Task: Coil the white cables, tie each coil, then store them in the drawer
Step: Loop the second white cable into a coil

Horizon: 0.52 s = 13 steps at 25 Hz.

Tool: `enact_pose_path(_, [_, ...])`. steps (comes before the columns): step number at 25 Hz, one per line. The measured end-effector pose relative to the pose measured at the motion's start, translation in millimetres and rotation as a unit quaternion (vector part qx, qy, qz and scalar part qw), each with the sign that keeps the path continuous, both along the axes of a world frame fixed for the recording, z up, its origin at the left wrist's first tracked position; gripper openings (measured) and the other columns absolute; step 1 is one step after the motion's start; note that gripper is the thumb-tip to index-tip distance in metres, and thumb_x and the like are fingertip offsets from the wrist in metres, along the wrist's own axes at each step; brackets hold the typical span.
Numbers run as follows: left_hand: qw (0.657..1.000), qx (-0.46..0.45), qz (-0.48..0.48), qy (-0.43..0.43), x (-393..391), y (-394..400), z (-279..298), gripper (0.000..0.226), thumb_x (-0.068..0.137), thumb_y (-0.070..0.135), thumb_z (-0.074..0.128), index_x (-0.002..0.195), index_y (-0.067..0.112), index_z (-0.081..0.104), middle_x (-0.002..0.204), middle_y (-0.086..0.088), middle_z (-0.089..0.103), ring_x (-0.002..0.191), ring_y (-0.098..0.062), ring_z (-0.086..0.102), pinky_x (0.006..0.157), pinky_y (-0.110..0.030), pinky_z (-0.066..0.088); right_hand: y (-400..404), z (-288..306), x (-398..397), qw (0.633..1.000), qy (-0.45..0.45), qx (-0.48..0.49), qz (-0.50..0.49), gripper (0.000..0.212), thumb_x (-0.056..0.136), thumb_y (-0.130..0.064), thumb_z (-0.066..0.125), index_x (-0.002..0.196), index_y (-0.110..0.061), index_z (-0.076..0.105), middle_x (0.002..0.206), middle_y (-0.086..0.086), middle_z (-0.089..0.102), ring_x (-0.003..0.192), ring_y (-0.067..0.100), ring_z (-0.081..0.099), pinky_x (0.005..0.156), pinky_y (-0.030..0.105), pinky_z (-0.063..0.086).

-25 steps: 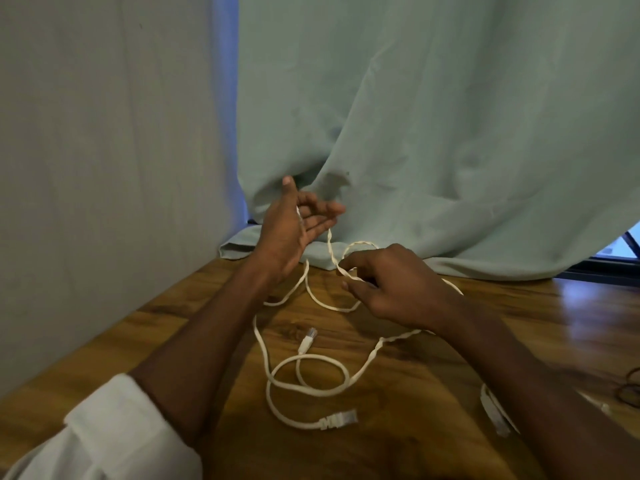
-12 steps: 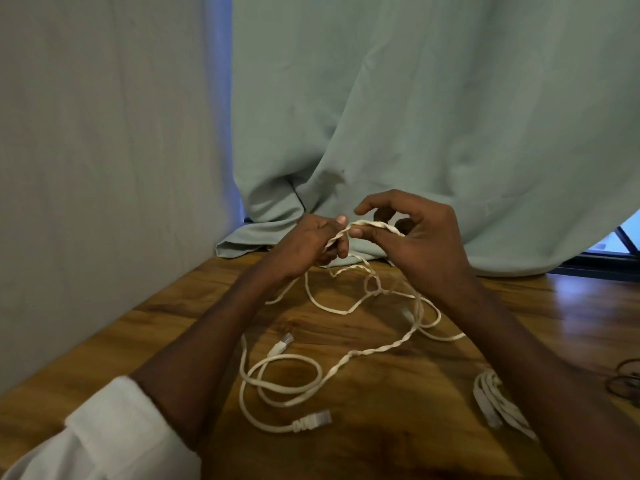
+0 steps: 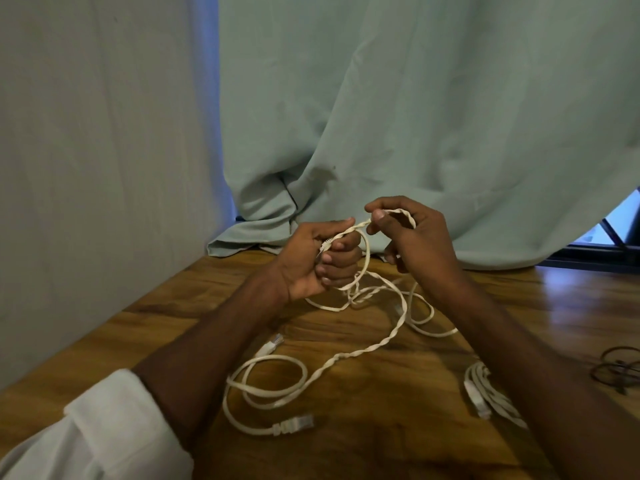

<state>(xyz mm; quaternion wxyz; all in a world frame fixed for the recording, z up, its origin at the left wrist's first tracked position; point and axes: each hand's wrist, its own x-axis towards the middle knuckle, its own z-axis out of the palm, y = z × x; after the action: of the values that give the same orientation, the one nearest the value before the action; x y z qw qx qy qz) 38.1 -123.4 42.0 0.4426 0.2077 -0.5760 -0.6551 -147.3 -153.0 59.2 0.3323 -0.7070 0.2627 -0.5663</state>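
Coiling step: I judge each loop should match the last, with the twist run out of the white cable [image 3: 367,355] before it reaches the held bundle, or the coil will kink. My left hand [image 3: 311,261] is curled tight around gathered turns, my right hand [image 3: 412,233] pinches the next loop beside it. The rest trails slack on the tabletop [image 3: 381,445].

Your hands: left hand [image 3: 311,261] and right hand [image 3: 412,237] above table [image 3: 363,452].
Loose cable [image 3: 332,365]: on table, between your arms.
Coiled cable [image 3: 485,393]: right of it.
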Motion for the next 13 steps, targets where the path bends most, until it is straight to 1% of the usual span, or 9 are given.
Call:
enact_pose_path(2, [0.999,0.013,-0.015,0.037,-2.0,-1.0,-4.6,0.049,0.112,0.032,0.026,0.07,0.014,0.045,0.052,0.001,0.035,0.046,-0.013,0.022,0.048,-0.03,0.023,6.0,4.1,0.4,0.995,0.015,0.087,0.046,0.022,0.107,-0.031,0.056,0.11,-0.022,0.075,0.094,0.009,0.077,0.045,0.017,0.053,0.042,0.02,0.038])
enact_pose_path(4, [0.999,0.014,-0.013,0.05,-0.6,-1.5,-5.4,0.049,0.112,0.034,0.026,0.072,0.013,0.045,0.055,0.0,0.041,0.048,-0.014,0.029,0.052,-0.03,0.03,7.6,5.9,0.6,0.992,0.032,0.107,0.067,0.033,0.11,-0.04,0.046,0.113,-0.022,0.074,0.096,0.012,0.076,0.046,0.018,0.051,0.042,0.02,0.036])
enact_pose_path(5, [0.999,0.011,-0.005,0.042,0.0,-1.4,-4.6,0.048,0.112,0.036,0.027,0.074,0.013,0.046,0.058,-0.001,0.043,0.05,-0.015,0.034,0.054,-0.031,0.034,7.1,6.2,0.5,0.993,0.022,0.097,0.069,0.035,0.11,-0.039,0.045,0.113,-0.02,0.074,0.095,0.013,0.076,0.047,0.019,0.05,0.042,0.019,0.034])
enact_pose_path(7, [0.999,0.01,0.032,0.017,2.3,-1.8,-3.5,0.045,0.11,0.037,0.032,0.077,0.011,0.048,0.062,-0.003,0.043,0.054,-0.016,0.041,0.06,-0.032,0.036,3.6,6.9,-0.3,0.998,0.0,0.055,0.037,0.028,0.108,-0.029,0.051,0.111,-0.017,0.077,0.091,0.012,0.074,0.051,0.018,0.049,0.042,0.018,0.033])
enact_pose_path(9, [0.996,0.004,0.085,-0.019,6.4,-3.6,-4.0,0.045,0.109,0.039,0.036,0.078,0.012,0.053,0.064,-0.003,0.043,0.055,-0.014,0.04,0.061,-0.031,0.035,0.4,8.9,-3.5,1.0,0.008,-0.008,-0.028,0.021,0.104,-0.025,0.06,0.108,-0.02,0.08,0.082,0.001,0.072,0.055,0.01,0.052,0.049,0.018,0.036])
enact_pose_path(10, [0.993,0.0,0.11,-0.046,8.3,-3.9,-4.8,0.045,0.109,0.039,0.037,0.078,0.013,0.056,0.065,-0.002,0.042,0.054,-0.013,0.038,0.059,-0.03,0.033,1.2,10.3,-4.8,0.999,0.011,-0.031,-0.038,0.019,0.102,-0.024,0.063,0.105,-0.021,0.081,0.077,-0.001,0.071,0.053,0.007,0.051,0.05,0.018,0.035])
enact_pose_path(11, [0.989,-0.004,0.126,-0.074,9.3,-3.3,-5.7,0.046,0.109,0.04,0.037,0.077,0.013,0.057,0.065,-0.002,0.041,0.054,-0.013,0.034,0.057,-0.029,0.03,2.4,10.7,-5.2,0.999,0.004,-0.038,-0.027,0.018,0.1,-0.019,0.064,0.103,-0.019,0.082,0.075,0.002,0.072,0.051,0.008,0.048,0.048,0.019,0.034])
enact_pose_path(13, [0.985,-0.013,0.131,-0.116,8.1,-1.7,-8.2,0.049,0.11,0.04,0.033,0.078,0.01,0.055,0.066,-0.004,0.038,0.057,-0.016,0.028,0.057,-0.03,0.023,7.7,10.9,-5.3,0.999,-0.041,-0.004,0.029,0.024,0.095,-0.007,0.058,0.099,-0.012,0.081,0.079,0.012,0.075,0.051,0.015,0.043,0.044,0.021,0.029])
